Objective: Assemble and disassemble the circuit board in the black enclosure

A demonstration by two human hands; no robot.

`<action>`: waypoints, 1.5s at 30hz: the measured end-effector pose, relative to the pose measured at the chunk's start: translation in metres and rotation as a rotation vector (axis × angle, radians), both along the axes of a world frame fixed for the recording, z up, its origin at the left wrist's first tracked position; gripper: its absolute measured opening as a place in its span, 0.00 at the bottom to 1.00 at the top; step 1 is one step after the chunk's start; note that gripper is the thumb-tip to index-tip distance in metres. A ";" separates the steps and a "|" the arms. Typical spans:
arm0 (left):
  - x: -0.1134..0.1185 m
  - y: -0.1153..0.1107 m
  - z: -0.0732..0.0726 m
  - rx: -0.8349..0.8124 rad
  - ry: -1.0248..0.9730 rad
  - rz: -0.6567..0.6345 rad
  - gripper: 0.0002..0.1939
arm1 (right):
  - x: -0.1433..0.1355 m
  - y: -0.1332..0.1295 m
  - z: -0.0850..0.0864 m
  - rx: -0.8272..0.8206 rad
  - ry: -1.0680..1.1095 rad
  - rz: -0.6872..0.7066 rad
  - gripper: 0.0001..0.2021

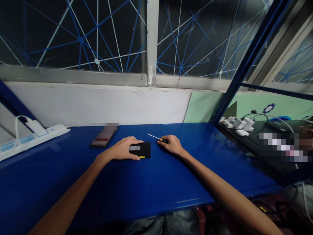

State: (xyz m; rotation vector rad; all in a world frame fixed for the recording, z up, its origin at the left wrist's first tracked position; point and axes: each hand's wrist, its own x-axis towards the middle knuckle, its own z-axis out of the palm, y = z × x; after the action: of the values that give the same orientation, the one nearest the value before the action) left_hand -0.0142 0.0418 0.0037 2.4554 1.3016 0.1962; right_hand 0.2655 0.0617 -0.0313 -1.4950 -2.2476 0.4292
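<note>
A flat black rectangular case (147,150) with a silver label and a small yellow sticker lies on the blue tabletop. My left hand (123,149) grips it from the left, thumb along its near edge and fingers over its far edge. What kind of device it is, I cannot make out. A little to the right of the case, my right hand (173,144) is closed around the black and yellow handle of a screwdriver (154,136). Its thin metal shaft points left and away from me, its tip apart from the case.
On the blue table (137,186), a phone (100,141) lies beyond my left hand. At far left is a white power strip (52,131) with a plugged-in charger (36,126). A dark neighbouring table at right holds white adapters (244,124) and cables. A blue frame post (234,86) rises between.
</note>
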 end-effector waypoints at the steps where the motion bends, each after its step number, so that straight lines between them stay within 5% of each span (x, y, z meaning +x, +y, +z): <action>1: 0.001 0.001 -0.001 0.008 0.001 0.003 0.39 | -0.001 0.001 0.001 -0.005 0.000 -0.005 0.15; 16: 0.016 0.000 -0.009 0.119 0.032 0.051 0.42 | 0.008 0.009 -0.004 0.114 -0.178 -0.065 0.11; 26: 0.054 0.007 -0.005 0.209 0.138 0.165 0.46 | 0.034 0.025 -0.004 0.130 -0.061 -0.171 0.16; 34: 0.090 -0.008 -0.003 0.221 0.290 0.536 0.39 | 0.050 0.023 0.000 0.155 0.023 -0.213 0.19; 36: 0.084 -0.011 0.001 0.245 0.311 0.480 0.32 | 0.051 0.022 0.002 0.159 0.051 -0.197 0.19; 38: 0.072 -0.012 0.007 0.292 0.337 0.278 0.25 | 0.053 0.023 0.004 0.161 0.072 -0.190 0.18; 41: 0.054 -0.009 0.016 0.136 0.325 -0.107 0.32 | 0.057 0.027 0.004 0.161 0.079 -0.216 0.18; 45: 0.043 -0.003 0.023 -0.011 0.397 -0.229 0.43 | 0.062 0.029 0.005 0.162 0.083 -0.261 0.18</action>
State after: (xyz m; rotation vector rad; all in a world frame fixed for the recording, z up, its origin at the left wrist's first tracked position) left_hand 0.0292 0.0389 0.0265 2.6976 1.1398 -0.3734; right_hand 0.3271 0.0909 -0.0262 -1.6240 -1.9398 0.2193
